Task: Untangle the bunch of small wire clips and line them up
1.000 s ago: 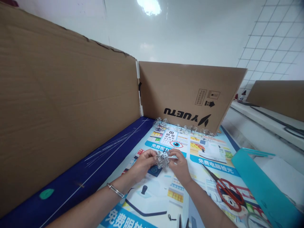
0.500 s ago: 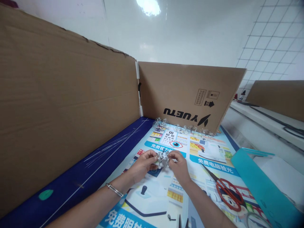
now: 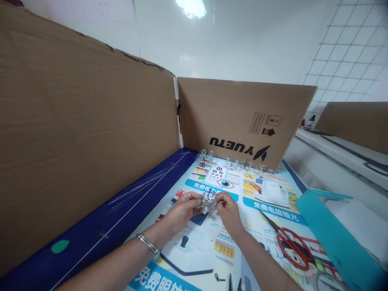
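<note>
One clear, looped cluster [image 3: 208,205], held between both hands over a printed sheet [image 3: 194,256]: its black loop [image 3: 209,195] points away from the person, toward the far cardboard panel [image 3: 236,109], and its long axis, from where I stand, appears to run crosswise, though the small parts blur. Left fingers [image 3: 194,196] and right fingers [image 3: 223,197] each pinch one side. Half a second earlier a pale gap parted these sides; now they look closer together, the hands almost unmoved. The sheet covers part of a dark blue desk [image 3: 100,224]; red-handled scissors [image 3: 281,232] and a turquoise case [image 3: 333,238] lie rightward. More clear clusters [image 3: 238,165] line the panel's foot, a glossy white wall [image 3: 248,44] behind
</note>
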{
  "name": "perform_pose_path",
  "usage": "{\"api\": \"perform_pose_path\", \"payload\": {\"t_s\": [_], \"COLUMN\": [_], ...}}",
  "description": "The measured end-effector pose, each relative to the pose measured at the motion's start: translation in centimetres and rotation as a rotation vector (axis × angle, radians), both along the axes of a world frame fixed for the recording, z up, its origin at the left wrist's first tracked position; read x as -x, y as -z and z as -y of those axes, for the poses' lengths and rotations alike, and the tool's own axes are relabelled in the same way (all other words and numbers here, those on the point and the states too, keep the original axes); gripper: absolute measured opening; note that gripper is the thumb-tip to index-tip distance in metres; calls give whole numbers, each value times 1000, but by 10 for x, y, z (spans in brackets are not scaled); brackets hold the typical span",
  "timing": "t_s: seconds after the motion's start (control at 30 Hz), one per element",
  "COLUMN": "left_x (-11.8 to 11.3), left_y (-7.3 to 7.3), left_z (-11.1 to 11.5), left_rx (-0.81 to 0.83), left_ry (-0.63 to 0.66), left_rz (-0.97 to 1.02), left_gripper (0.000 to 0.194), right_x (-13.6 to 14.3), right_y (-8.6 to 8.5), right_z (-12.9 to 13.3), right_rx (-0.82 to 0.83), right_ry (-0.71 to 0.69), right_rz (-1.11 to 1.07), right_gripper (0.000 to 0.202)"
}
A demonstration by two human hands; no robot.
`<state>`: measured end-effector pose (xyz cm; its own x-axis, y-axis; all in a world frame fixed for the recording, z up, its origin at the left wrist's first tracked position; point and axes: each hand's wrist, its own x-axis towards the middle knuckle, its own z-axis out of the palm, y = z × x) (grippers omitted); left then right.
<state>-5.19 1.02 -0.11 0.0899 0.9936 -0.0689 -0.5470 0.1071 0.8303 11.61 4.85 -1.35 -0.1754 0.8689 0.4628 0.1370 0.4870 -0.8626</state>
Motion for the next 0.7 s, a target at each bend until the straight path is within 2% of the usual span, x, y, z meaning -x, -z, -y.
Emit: {"api": "perform_pose_path", "payload": {"t_s": [0.13,0.3,0.47,0.7], "left_x": [0,0,1,-2], "left_y": [-5,-5,-8,-8], "left_z": [1,-1,-1,1], "left_rx": [17,4,-59,-94], "left_ry": [-44,-107,-113,-147], "left_rz": [2,8,-24,-110], "left_gripper": [17,16,16,15], "right_x": [0,-1,-1,0], "right_y": [0,2,4,-5], "right_z": [-2,-4,-5,2], "right_rx": [29,36,-6,78], "right_ry": [-27,-70,-56,-165], "right_rz": [-13,1,36,39], "right_gripper": [20,19,16,36]}}
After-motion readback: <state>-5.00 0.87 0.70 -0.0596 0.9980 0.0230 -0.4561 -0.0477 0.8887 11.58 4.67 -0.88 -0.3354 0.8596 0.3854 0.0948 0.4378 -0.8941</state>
